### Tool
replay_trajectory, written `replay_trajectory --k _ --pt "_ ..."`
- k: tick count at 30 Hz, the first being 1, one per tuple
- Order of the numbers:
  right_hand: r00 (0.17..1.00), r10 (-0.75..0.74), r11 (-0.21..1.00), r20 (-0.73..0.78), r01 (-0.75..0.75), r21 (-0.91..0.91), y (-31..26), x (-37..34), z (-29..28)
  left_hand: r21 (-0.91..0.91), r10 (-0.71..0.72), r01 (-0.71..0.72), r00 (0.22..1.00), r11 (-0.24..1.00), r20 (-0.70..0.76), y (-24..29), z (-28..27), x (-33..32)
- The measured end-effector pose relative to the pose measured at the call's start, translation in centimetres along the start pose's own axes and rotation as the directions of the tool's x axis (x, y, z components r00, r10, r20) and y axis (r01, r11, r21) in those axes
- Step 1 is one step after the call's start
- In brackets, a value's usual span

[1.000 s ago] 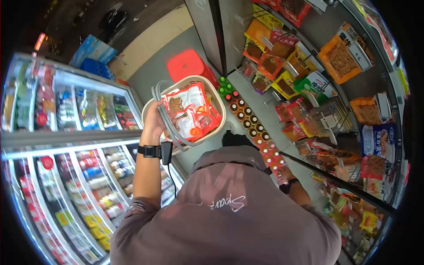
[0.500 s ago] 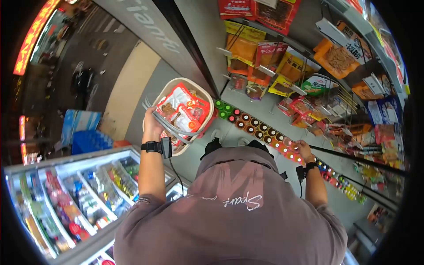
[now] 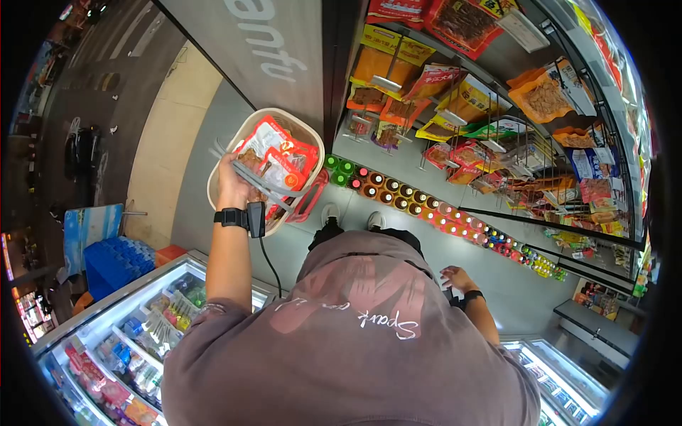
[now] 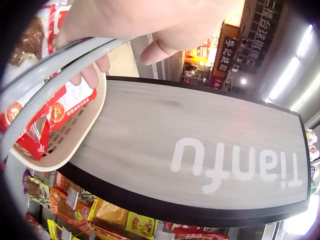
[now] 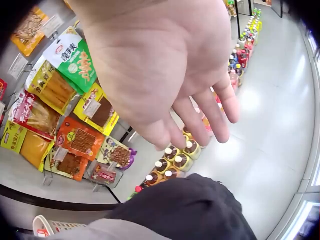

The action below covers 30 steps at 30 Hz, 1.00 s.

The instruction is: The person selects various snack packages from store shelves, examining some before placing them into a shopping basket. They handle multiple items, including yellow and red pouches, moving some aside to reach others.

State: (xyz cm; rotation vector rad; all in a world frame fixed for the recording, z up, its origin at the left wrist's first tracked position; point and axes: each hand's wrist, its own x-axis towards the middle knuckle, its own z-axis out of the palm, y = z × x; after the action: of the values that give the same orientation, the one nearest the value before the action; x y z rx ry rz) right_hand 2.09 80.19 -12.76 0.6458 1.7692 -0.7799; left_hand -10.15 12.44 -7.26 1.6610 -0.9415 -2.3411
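Note:
My left hand [image 3: 233,183] grips the grey handles [image 4: 75,59] of a cream plastic basket [image 3: 274,112], fingers curled round them in the left wrist view. Inside the basket lie red-and-white snack packets [image 3: 298,160] with clear windows. The basket hangs ahead of me, to the left, close to a grey panel with white lettering [image 4: 240,165]. My right hand [image 5: 165,60] hangs by my right side, palm showing in the right wrist view. Its fingers are loosely bent and hold nothing.
Bottles [image 3: 398,192] stand in rows along the floor beneath a rack of hanging snack packets [image 3: 455,106] on the right. A lit freezer [image 3: 142,341] is at the left, another freezer [image 3: 547,383] behind right. Blue crates [image 3: 117,266] and a red stool [image 3: 309,199] are nearby.
The head view has turned, bringing the lettered panel and more floor into sight. My right hand has drawn back from beside the bottles toward my body. The left hand keeps holding the basket.

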Motion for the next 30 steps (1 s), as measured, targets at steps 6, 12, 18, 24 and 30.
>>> replay_trajectory --k 6,12,18,24,30 --pt "0.967 -0.226 0.966 -0.118 0.208 -0.151 -6.7 0.5 -1.4 0.001 0.010 -0.010 0.997 1.000 0.070 -0.2 -0.8 2.2" --pt "0.898 -0.399 0.911 -0.184 0.366 -0.191 -11.4 0.1 -0.7 -0.048 0.037 -0.034 0.997 0.998 0.062 0.0 -1.0 0.3" --pt "0.857 -0.509 0.836 -0.076 0.471 -0.282 -15.2 0.7 0.9 -0.034 0.053 -0.049 0.990 0.998 0.133 -0.4 -3.8 1.9" --pt "0.842 -0.538 0.805 -0.037 0.500 -0.319 -17.4 1.2 -0.6 0.002 0.101 -0.102 0.987 0.995 0.122 -0.9 -3.8 1.8" --pt "0.846 -0.533 0.767 -0.011 0.478 -0.429 -16.8 1.1 0.0 0.023 0.128 -0.131 0.987 0.991 0.096 -1.1 -4.1 1.2"
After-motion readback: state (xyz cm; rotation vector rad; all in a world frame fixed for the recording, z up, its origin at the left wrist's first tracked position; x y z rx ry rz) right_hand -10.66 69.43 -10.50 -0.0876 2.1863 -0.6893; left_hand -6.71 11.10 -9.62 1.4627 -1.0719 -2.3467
